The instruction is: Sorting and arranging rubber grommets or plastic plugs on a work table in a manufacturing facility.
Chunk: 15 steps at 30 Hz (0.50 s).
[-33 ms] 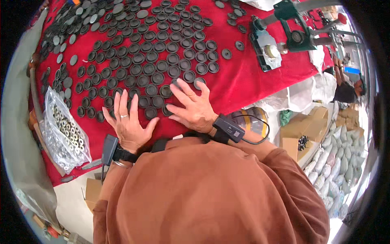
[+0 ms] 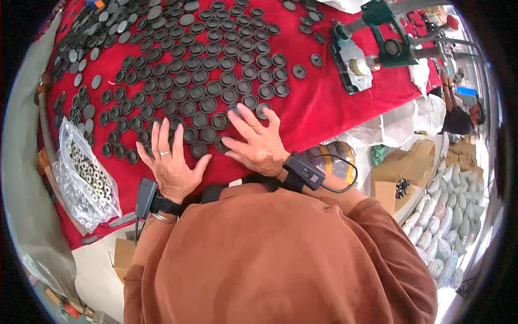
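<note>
The surface is covered with a red cloth and carries a wide field of black round caps, laid flat in close rows; a looser heap of the same caps lies at the far left. A green bench press stands at the far right of the surface. A clear plastic bag of small metal rings lies at the near left edge. The left hand lies flat, palm down, fingers spread, gripping nothing; its fingertips rest on the nearest row of caps. The right hand is likewise flat and spread, holding nothing, fingertips touching the caps just beside it.
</note>
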Each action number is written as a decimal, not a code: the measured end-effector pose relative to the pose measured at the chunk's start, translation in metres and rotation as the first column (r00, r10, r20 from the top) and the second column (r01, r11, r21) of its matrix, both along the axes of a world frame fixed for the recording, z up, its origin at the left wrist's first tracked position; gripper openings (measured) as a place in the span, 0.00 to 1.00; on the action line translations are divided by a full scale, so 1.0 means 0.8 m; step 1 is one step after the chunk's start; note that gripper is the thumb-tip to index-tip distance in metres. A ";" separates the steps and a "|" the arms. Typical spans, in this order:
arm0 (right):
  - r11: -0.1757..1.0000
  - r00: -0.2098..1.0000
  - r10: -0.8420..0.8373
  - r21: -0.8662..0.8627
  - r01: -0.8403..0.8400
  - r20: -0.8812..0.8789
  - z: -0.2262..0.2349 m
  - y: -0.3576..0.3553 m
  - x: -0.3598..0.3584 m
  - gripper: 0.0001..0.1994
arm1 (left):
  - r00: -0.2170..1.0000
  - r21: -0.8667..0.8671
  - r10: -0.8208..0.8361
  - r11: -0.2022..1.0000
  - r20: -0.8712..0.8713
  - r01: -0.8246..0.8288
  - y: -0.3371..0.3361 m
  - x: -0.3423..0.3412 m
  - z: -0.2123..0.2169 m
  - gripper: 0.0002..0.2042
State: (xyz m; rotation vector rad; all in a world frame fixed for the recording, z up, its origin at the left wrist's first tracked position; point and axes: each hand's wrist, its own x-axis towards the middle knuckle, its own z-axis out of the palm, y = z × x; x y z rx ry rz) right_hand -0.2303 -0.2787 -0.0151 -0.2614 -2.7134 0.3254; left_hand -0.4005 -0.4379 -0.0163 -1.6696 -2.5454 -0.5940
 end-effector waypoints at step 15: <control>0.802 0.908 -0.386 -0.428 0.417 0.162 0.025 0.058 0.048 0.14 | 0.984 -0.031 -0.170 0.985 -0.047 0.169 0.056 0.025 0.017 0.39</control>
